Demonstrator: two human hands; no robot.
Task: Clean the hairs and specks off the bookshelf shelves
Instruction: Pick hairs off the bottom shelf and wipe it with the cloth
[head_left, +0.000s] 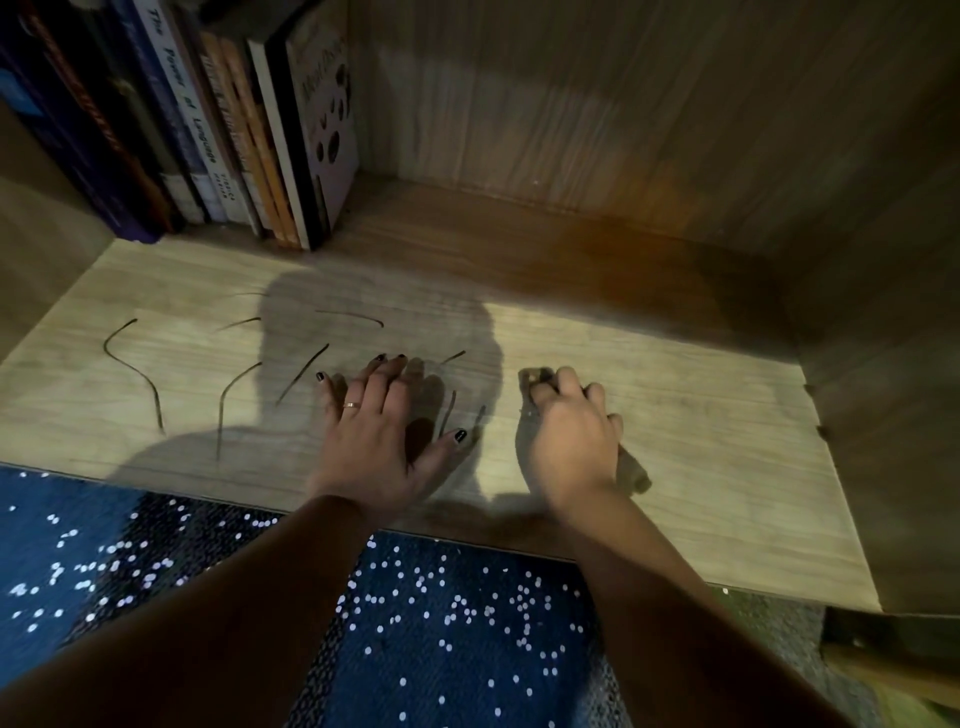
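**Hairs half gathered on the lower shelf**

Dim wood-grain panels closed in the bookshelf bay, and a row of books (234, 130) stood at the back left of the shelf (701, 426), which serves as the landmark.

Head view: several dark hairs (135, 374) lay scattered over the shelf's left half, well apart from one another, with a few short ones (449, 410) between the two hands. The left hand (384, 431) lay flat near the shelf's front middle, fingers spread apart, holding nothing. The right hand (571, 431) sat just right of it, curled, fingertips (540, 387) pinched together on the board; whether a hair or speck was caught in that grip I cannot tell.

Judging by this, picking was under way and far from done. The next move would call for a fine fingertip pinch on each thin strand, working leftward.
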